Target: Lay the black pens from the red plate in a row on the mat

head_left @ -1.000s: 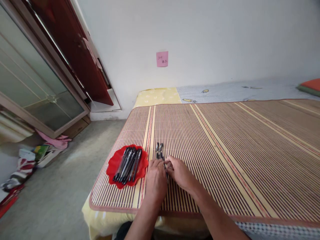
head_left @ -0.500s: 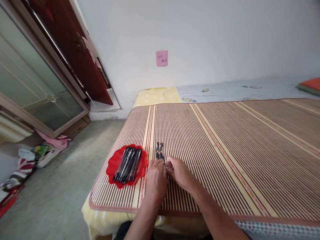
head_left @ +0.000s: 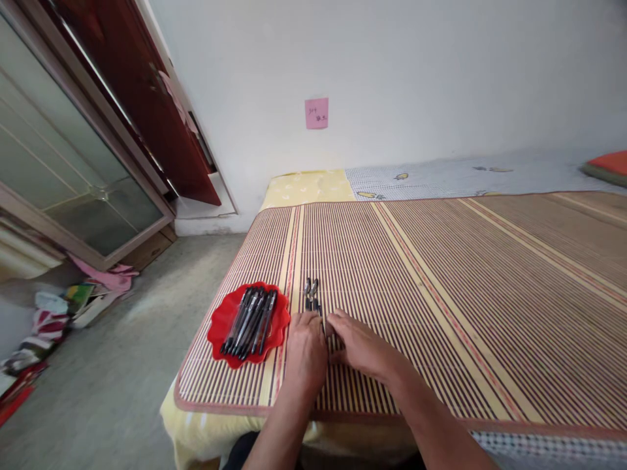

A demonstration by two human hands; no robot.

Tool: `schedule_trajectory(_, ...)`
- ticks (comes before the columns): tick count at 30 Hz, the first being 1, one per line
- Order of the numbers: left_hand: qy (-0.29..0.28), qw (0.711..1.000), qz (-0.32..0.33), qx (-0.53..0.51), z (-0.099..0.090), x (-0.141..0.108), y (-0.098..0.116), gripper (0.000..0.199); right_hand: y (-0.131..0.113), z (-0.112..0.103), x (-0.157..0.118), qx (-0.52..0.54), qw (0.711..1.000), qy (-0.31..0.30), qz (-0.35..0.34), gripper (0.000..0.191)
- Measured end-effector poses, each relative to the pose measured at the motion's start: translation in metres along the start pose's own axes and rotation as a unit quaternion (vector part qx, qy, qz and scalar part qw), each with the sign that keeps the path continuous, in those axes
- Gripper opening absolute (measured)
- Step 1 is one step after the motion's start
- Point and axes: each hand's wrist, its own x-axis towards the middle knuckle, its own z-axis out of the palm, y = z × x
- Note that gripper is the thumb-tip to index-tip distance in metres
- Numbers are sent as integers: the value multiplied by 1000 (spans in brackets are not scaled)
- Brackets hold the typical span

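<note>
My left hand (head_left: 306,346) is closed around a black pen (head_left: 320,311), whose dark end pokes out past my fingertips. Its fingers hide most of the pen. To the right, my right hand (head_left: 355,341) is close by, thumb apart from the forefinger, with nothing visible between them. Just beyond my fingertips, short dark pen pieces (head_left: 314,287) with shiny clips lie on the striped mat (head_left: 392,313); they look like pen caps. A red scalloped plate (head_left: 223,320) left of my left hand holds several black pens (head_left: 252,320).
The mat covers a bed with a yellow sheet (head_left: 313,186) and a grey patterned sheet (head_left: 431,176). A pink note (head_left: 316,113) sticks to the wall behind. Left of the bed is grey floor (head_left: 147,352), with cloth items (head_left: 46,326) near a glass-panelled door (head_left: 88,163).
My right hand has opened, its thumb parting from the forefinger and its fingers shifting slightly right, away from the left hand. My left hand and the plate stay put.
</note>
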Motion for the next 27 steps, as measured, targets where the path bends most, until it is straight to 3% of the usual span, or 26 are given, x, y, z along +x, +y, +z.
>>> schedule_trajectory(11,10,1000,11,10,1,0,1,29,4,6,7,-6,999,17,-34,24)
schedule_trajectory(15,40,999,9,-14,2,-2,-1,27,7,3,6,9,999,20,-45,19)
schedule_trajectory(21,194,977,-14,-82,-2,-1,0,31,17,-22,12,21,998,59,-16,10)
schedule_trajectory(27,344,908,-76,-228,-13,1,8,33,6,-38,61,7,993,117,5,17)
